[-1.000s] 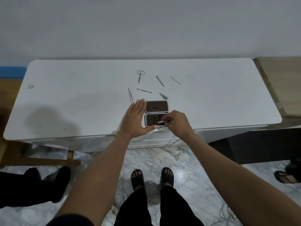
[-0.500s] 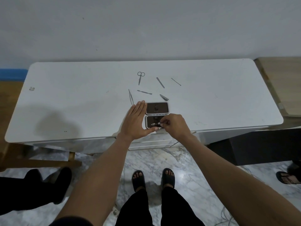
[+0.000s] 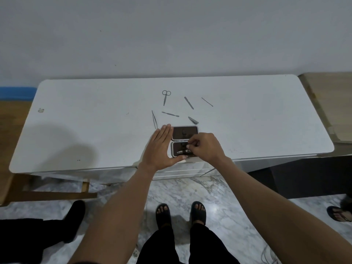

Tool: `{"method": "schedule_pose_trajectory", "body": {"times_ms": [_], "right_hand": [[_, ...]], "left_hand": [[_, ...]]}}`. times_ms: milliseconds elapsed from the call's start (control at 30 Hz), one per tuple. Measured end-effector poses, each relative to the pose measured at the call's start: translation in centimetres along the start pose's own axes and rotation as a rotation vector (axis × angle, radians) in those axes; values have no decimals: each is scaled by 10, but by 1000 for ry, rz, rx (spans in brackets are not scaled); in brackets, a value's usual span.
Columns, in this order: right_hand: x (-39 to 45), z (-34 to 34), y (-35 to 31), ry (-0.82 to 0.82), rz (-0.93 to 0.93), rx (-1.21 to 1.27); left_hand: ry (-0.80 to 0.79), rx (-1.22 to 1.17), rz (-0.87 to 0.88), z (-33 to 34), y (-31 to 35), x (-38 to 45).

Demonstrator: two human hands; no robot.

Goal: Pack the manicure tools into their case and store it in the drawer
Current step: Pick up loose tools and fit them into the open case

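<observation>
The dark manicure case (image 3: 184, 132) lies opened flat near the front edge of the white table (image 3: 95, 121). My left hand (image 3: 161, 147) rests flat against the case's left side, thumb along its front edge. My right hand (image 3: 204, 147) pinches at the near half of the case, where a metal nail clipper (image 3: 183, 152) lies. Loose tools lie behind the case: scissors (image 3: 165, 96), tweezers (image 3: 154, 119), a cuticle pusher (image 3: 170, 114), a file (image 3: 188, 102), a thin pick (image 3: 207, 102) and a small clipper (image 3: 193, 120).
White drawer fronts (image 3: 182, 171) show below the table edge, under my hands. A wooden surface (image 3: 331, 103) adjoins the table on the right. Another person's black-clad leg (image 3: 38, 231) is at lower left, and a sandalled foot (image 3: 341, 214) at the right edge.
My right hand has moved slightly back over the near half of the case, and the clipper now lies in that half. The left hand has stayed flat beside the case.
</observation>
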State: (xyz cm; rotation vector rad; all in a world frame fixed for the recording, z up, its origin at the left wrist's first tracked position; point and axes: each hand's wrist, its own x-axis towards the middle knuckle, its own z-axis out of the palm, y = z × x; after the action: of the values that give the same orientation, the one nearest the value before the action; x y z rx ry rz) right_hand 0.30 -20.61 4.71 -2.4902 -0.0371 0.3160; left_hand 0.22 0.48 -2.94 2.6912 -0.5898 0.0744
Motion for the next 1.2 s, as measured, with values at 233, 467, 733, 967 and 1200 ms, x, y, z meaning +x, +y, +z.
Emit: {"method": "schedule_pose_trajectory", "body": {"times_ms": [233,467,733,967,1200], "right_hand": [[33,-16,-4,68,11,-5],[58,-25,5,146,89,-11],[91,-27,7,181,154,27],[120,-21,-1,122,126,23],[163,-13,-26,117,11,1]], "left_hand": [[-30,-25,-14,-1,0,0],[-13,-39,-14,-1,1,1],[-8,-26,-9,0,-2,2],[-46,-10,-20,1,-2,3],[-74,12,-16,-1,-1,6]]}}
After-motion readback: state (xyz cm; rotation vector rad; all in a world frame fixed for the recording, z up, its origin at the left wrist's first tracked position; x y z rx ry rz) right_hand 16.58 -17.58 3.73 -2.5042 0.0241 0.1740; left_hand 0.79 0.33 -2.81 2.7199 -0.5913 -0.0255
